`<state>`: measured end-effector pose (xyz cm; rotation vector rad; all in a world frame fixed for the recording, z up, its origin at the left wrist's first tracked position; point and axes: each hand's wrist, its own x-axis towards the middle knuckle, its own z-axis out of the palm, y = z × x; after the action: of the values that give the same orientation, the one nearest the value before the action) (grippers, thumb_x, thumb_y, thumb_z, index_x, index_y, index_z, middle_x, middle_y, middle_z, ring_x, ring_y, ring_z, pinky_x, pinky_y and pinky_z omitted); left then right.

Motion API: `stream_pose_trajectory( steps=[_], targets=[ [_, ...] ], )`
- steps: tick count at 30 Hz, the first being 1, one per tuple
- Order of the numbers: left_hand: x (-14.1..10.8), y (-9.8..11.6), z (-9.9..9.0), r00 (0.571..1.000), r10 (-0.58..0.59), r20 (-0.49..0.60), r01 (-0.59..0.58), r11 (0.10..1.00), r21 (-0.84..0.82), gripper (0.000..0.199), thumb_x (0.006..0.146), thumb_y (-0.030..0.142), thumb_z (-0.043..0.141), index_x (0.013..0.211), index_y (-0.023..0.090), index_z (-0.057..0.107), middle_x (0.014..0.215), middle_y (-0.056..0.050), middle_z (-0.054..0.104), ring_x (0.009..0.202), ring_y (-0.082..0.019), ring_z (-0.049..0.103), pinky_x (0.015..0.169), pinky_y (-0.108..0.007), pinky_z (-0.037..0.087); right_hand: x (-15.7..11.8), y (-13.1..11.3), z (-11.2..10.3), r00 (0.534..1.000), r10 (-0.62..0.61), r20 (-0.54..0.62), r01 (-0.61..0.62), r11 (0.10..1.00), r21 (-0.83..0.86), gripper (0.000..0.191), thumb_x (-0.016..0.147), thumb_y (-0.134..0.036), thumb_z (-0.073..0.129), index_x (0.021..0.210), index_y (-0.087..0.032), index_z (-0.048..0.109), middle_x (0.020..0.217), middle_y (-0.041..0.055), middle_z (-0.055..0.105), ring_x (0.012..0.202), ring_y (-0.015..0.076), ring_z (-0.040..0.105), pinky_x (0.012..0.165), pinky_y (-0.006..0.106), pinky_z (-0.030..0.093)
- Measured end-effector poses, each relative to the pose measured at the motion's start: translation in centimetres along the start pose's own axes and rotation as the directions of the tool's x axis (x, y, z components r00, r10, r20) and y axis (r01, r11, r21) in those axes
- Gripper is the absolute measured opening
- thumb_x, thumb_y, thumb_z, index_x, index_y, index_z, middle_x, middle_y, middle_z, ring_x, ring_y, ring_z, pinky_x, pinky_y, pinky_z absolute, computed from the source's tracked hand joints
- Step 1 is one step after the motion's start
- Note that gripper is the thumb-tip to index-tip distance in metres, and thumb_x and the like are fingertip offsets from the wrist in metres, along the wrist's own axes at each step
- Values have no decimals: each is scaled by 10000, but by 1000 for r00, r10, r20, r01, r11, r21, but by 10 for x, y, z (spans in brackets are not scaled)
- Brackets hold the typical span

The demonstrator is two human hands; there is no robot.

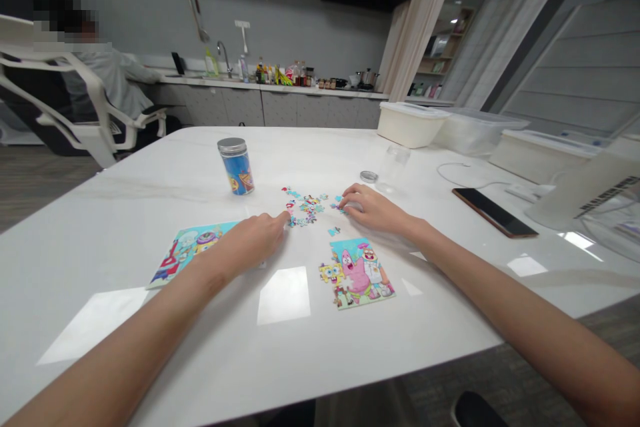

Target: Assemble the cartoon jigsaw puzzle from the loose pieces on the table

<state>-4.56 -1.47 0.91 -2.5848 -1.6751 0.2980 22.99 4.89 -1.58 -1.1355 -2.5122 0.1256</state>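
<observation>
Loose jigsaw pieces (311, 201) lie in a scattered heap on the white table. From the left, my left hand (264, 235) reaches the heap's edge with curled fingers; what its fingertips hold, if anything, is hidden. My right hand (370, 207) bends over the right side, thumb and fingers drawn together at a small blue jigsaw piece (341, 207). Nearer me lies a partly assembled puzzle (357, 272) with a pink starfish figure and a yellow square face, its left edge uneven. A cartoon picture sheet (187, 250) lies partly under my left forearm. Two small pieces (334, 231) sit between heap and puzzle.
A printed jar with a metal lid (236, 167) stands behind my left hand. Beyond my right hand are a clear jar (394, 168) and a loose lid (369, 177). A phone (493, 212), cable and storage boxes (413, 125) occupy the right. A person (115, 80) sits far left.
</observation>
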Motion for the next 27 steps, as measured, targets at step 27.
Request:
stream_pose_trajectory(
  steps=[27],
  targets=[
    [-1,1,0,1000,-1,-2,1,1000,20,344,982,189,304,1272,123,476,862,-133,684,806,-263,683,680,-326,473,0,1,10,988,-48,144,52,998,-23,402,997,-346,437,1383,-246,486,1530,73,419,1435,257,333,1164,484,321]
  ],
)
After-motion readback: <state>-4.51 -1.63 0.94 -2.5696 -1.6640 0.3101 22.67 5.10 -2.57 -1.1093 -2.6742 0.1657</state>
